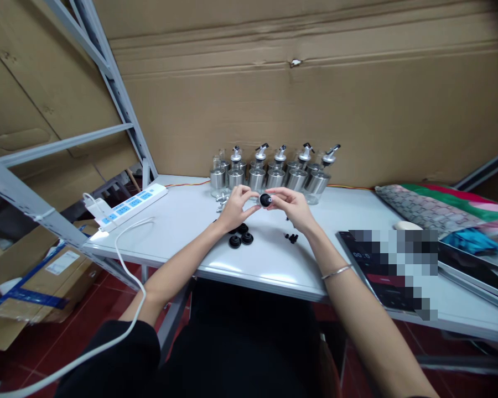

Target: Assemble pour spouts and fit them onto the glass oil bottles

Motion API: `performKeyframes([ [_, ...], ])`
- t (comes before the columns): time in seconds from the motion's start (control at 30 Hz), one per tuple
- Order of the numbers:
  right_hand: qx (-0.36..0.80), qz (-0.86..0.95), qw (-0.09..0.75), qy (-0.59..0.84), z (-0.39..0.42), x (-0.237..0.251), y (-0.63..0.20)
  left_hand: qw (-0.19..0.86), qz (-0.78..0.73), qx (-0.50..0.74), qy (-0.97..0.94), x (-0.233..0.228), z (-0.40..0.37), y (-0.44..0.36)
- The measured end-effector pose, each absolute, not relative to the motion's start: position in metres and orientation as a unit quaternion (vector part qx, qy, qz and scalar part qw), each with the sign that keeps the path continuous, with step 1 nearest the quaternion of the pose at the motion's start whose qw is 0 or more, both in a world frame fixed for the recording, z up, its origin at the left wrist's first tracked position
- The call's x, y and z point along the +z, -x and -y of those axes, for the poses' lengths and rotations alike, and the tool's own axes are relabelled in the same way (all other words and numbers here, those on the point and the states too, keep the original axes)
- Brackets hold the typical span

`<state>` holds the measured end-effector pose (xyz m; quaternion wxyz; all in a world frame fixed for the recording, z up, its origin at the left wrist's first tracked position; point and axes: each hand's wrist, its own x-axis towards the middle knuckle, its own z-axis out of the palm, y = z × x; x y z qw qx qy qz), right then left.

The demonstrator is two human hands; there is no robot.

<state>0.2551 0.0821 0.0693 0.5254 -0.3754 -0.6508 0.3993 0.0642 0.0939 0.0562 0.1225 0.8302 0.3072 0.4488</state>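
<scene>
Near the middle of the frame, both hands are meeting over the white table (pixel 274 265). The left hand (pixel 234 207) and the right hand (pixel 292 207) are pinching a small round black cap (pixel 265 199) between their fingertips, holding it in the air just in front of the row of steel-and-glass dispenser bottles (pixel 274 174). A few more black caps (pixel 240 236) are lying on the table below the left wrist, and some tiny black pieces (pixel 291 238) are sitting under the right one. A white power strip (pixel 126 207) is lying at the left end of the table. The grip is only fingertip-deep, so I would guess the cap could slip, dropping among the loose parts or rolling off the table's near edge. A sudden reach forward could also knock the closely packed bottles.
</scene>
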Motion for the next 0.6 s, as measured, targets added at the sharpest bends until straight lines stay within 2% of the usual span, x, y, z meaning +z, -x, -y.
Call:
performKeyframes([
  [0.23,0.359,0.643,0.556,0.385,-0.079,0.072,-0.2511,0.153,-0.308,0.451,-0.824,0.0512,-0.0952,-0.0663],
  [0.37,0.357,0.651,0.543,0.391,-0.0781,0.0726,-0.2525,0.177,-0.329,0.469,-0.8,0.0524,-0.095,-0.0667],
  [0.6,0.377,0.651,0.526,0.397,-0.0868,0.0637,-0.2537,0.279,-0.348,0.495,-0.746,0.0553,-0.0934,-0.0682],
])
